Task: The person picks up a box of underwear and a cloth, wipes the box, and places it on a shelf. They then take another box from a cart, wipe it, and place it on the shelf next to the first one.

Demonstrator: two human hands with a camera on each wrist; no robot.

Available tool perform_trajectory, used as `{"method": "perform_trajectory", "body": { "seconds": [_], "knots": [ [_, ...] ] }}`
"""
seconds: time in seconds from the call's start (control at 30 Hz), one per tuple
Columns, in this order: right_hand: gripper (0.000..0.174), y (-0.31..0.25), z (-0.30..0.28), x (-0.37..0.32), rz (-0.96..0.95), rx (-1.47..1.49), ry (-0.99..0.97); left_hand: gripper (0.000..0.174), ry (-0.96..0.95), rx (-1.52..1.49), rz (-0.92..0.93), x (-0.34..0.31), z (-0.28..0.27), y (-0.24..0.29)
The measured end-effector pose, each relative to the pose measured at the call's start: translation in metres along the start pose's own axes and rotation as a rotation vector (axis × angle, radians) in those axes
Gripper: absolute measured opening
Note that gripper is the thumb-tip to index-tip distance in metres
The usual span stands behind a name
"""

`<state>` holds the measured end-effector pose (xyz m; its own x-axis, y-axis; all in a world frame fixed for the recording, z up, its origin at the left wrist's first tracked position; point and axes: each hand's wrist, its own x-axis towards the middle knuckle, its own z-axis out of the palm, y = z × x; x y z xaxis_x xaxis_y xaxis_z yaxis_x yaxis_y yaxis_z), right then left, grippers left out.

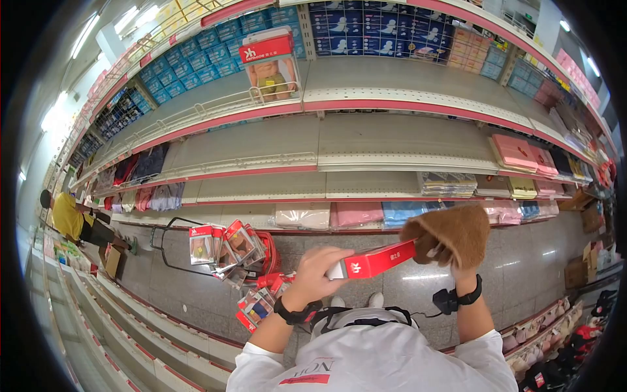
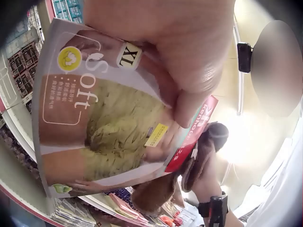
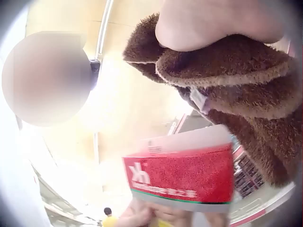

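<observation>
My left hand [image 1: 317, 274] grips one end of a red and white underwear package [image 1: 379, 260]. In the left wrist view the front of this package shows green briefs [image 2: 123, 123], the word Soft and an XL label, with the thumb lying across it. My right hand [image 3: 213, 23] holds a fuzzy brown cloth [image 1: 465, 228], which hangs in folds from the fingers. The cloth is close to the far end of the package, overlapping it in the head view. Most of the right fingers are hidden by the cloth.
A red basket cart [image 1: 271, 255] with several similar packages [image 1: 238, 242] stands at the left on the floor. Ahead are shelves [image 1: 392, 150], one bearing an upright underwear package [image 1: 269, 68]. Folded textiles [image 1: 356, 214] lie lower down. A person in yellow [image 1: 68, 215] is at far left.
</observation>
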<state>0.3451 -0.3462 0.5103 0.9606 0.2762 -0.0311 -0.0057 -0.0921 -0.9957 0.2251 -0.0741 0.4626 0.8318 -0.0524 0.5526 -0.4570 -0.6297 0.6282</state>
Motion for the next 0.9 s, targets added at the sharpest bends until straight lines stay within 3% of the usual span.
{"method": "perform_trajectory", "body": {
  "seconds": [0.03, 0.07, 0.13, 0.17, 0.3, 0.47, 0.53, 0.77, 0.83, 0.87, 0.9],
  "knots": [
    [0.042, -0.018, 0.007, -0.005, 0.397, -0.198, -0.242, 0.044, -0.003, 0.000, 0.001, 0.002, 0.003, 0.002],
    [0.042, -0.010, 0.015, -0.006, 0.398, -0.195, -0.238, 0.043, -0.035, -0.027, -0.004, 0.004, 0.006, 0.005],
    [0.040, 0.010, 0.034, -0.007, -0.805, -0.584, -0.179, 0.044, -0.070, -0.056, -0.001, 0.008, 0.010, 0.010],
    [0.037, 0.008, 0.040, -0.009, -0.942, -0.390, -0.093, 0.043, -0.093, -0.050, 0.049, 0.009, 0.010, 0.012],
    [0.028, 0.006, 0.028, -0.005, -0.953, -0.406, -0.140, 0.045, -0.128, -0.027, 0.179, 0.007, 0.008, 0.015],
    [0.021, 0.004, 0.018, 0.005, -0.999, -0.406, -0.204, 0.041, -0.134, -0.097, 0.148, 0.011, 0.002, 0.014],
    [0.021, 0.008, 0.014, 0.007, -0.992, -0.446, -0.127, 0.036, -0.101, -0.122, 0.159, 0.011, 0.002, 0.011],
    [0.024, 0.040, -0.006, 0.011, -0.914, -0.537, -0.046, 0.050, -0.033, -0.223, 0.152, 0.002, -0.003, -0.003],
    [0.029, 0.061, -0.006, 0.007, -0.738, -0.292, 0.035, 0.051, -0.035, -0.230, 0.143, 0.002, -0.004, -0.004],
    [0.029, 0.064, -0.006, 0.004, -0.740, -0.296, 0.041, 0.049, -0.023, -0.243, 0.132, 0.001, -0.004, -0.005],
    [0.034, 0.065, -0.005, 0.002, -0.473, 0.089, 0.045, 0.047, -0.010, -0.256, 0.122, 0.002, -0.004, -0.005]
  ]
}}
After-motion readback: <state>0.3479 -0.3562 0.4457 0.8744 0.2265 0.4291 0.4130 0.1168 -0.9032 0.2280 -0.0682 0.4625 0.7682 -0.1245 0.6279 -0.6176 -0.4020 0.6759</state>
